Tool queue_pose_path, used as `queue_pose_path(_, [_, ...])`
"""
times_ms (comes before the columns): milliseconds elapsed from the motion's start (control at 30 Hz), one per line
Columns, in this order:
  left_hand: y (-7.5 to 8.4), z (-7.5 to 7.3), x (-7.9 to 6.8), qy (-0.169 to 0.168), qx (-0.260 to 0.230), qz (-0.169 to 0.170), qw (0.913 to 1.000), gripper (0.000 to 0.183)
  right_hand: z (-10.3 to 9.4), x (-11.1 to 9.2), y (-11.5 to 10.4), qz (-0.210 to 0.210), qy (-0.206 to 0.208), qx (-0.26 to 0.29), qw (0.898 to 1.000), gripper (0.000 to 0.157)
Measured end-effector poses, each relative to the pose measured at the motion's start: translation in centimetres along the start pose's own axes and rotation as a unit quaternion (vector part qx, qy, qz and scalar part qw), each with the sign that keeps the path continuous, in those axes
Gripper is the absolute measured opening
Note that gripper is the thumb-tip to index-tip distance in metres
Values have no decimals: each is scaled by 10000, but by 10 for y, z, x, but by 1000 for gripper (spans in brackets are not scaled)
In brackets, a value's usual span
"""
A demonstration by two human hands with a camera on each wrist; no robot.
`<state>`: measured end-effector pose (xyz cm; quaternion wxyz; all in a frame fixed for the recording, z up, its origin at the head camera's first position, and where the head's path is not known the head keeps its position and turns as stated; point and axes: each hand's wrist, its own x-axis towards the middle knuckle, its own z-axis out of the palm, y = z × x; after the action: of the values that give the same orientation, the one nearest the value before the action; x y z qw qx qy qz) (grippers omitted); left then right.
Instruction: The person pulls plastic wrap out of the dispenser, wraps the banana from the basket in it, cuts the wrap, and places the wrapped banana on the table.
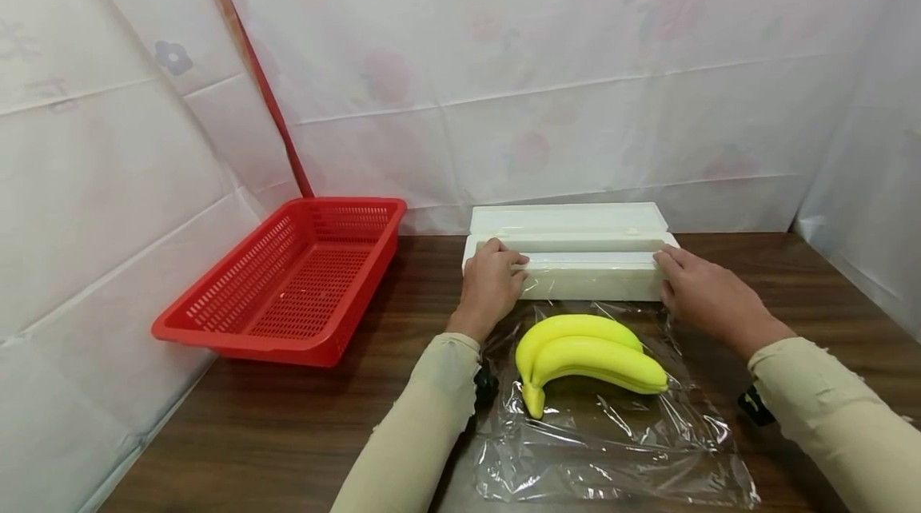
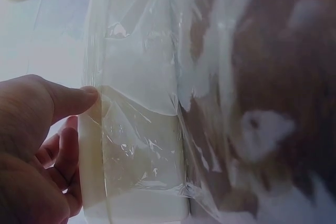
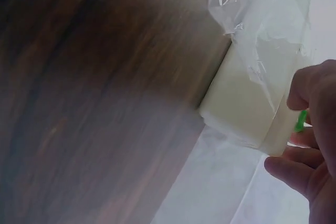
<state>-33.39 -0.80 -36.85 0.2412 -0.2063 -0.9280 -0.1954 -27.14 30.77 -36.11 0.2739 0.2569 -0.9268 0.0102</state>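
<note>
A white cling film dispenser [image 1: 593,286] stands at the back of the table with its lid raised. Clear cling film [image 1: 612,469] runs from its front down over the tabletop toward me. On the film lies a bunch of yellow bananas [image 1: 600,361], stem to the lower left. My left hand [image 1: 492,285] pinches the dispenser's front edge near its left end; in the left wrist view the thumb [image 2: 79,100] presses on the film-covered edge. At the right end my right hand [image 1: 708,297] grips the same edge, its thumb [image 3: 304,90] in front. Something small and green [image 3: 301,121] shows between its fingers.
A red plastic basket [image 1: 248,345] with slotted sides stands on the left of the dark wooden table [image 1: 288,433]. White patterned sheeting [image 1: 561,81] hangs behind the table and along both sides. A red-edged strip [image 1: 269,93] runs down the back left corner.
</note>
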Motion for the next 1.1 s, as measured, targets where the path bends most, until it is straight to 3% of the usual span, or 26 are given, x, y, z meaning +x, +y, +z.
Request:
queue_pose_path(267, [3, 1, 1, 4, -18, 43, 10000, 19, 2, 2, 5, 305, 528, 245, 9978, 7])
queue_pose_path(467, [4, 1, 2, -15, 20, 72, 10000, 19, 2, 5, 5, 687, 680, 314, 9948, 8])
queue_pose_path(767, [2, 1, 3, 123, 63, 160, 9998, 18, 2, 12, 3, 723, 990, 293, 9920, 10])
queue_pose_path(933, [1, 1, 2, 4, 43, 68, 10000, 19, 4, 11, 5, 948, 1073, 402, 9889, 13])
queue_pose_path(1100, [0, 0, 1, -44, 74, 2, 10000, 19, 4, 8, 5, 1105, 1040, 589, 9867, 5])
